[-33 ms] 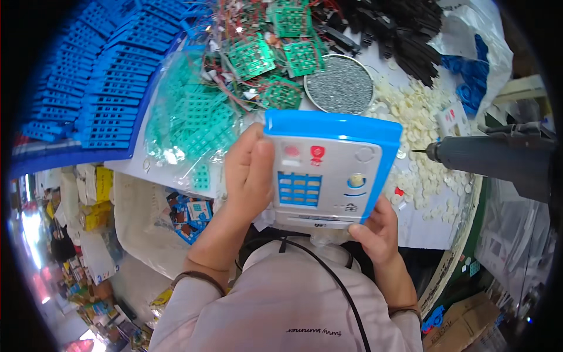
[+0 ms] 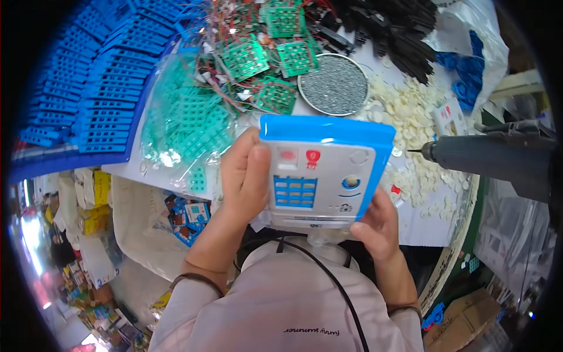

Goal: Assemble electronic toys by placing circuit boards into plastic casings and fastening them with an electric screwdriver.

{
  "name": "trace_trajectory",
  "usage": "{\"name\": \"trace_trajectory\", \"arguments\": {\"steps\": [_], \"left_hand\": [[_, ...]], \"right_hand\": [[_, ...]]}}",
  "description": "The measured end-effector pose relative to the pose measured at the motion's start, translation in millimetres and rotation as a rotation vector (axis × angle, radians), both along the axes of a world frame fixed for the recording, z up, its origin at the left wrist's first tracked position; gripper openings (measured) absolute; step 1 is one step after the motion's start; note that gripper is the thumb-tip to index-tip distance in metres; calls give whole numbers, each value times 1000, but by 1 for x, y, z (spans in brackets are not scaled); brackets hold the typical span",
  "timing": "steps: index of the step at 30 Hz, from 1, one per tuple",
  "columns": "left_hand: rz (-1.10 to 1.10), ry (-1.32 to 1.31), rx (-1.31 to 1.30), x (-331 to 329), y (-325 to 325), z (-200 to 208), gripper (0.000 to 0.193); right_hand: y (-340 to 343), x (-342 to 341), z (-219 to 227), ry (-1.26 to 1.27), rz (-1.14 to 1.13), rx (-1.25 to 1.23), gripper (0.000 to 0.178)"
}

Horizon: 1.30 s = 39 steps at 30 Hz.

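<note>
Above the near edge of the table I hold a blue-and-white plastic casing (image 2: pixel 322 196) in both hands. Its white face carries a keypad grid of openings, a round hole and small red and black prints; a blue rim runs along the far and right sides. My left hand (image 2: pixel 245 176) grips the left edge, thumb along the side and fingers bent behind. At the lower right corner my right hand (image 2: pixel 380 229) pinches it, thumb at the near edge and fingers under the right side. The casing hides the table under it.
An electric screwdriver (image 2: pixel 487 151) juts in from the right, its bit pointing left. Around lie a dish of small screws (image 2: pixel 334 85), pale round discs (image 2: pixel 416 117), green circuit boards (image 2: pixel 246 57) with wires, bagged teal keypads (image 2: pixel 190 120), black parts (image 2: pixel 399 35) and blue frames (image 2: pixel 111 88).
The view has shifted slightly, so the surroundings sit a little further left. The casing has come slightly nearer to me; both hands keep their hold.
</note>
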<state>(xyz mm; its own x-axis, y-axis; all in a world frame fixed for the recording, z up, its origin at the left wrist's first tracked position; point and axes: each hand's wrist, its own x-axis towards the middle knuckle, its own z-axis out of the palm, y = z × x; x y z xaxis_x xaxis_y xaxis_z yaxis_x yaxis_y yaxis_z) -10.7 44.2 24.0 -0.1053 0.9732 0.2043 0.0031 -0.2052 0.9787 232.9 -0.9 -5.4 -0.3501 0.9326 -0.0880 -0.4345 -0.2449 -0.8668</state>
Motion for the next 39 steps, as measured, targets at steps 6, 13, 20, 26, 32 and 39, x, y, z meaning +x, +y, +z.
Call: {"name": "trace_trajectory", "arguments": {"steps": [6,13,20,26,32,39], "left_hand": [[39,177,65,8,-17,-12,46],[50,219,90,-7,-19,-17,59],[-142,-25,-268,-30,-2,0,79],[-420,-327,-543,-13,-10,12,77],[-227,-213,-277,-6,-10,0,67],[-282,357,-339,1,-34,-26,71]], "right_hand": [[37,-10,34,-4,-121,-27,45],[38,-20,37,155,-162,-62,34],[47,23,32,-165,-97,636,30],[45,8,70,-907,-56,1221,24],[40,21,40,-249,-46,159,96],[19,8,5,-310,-80,-10,93]]}}
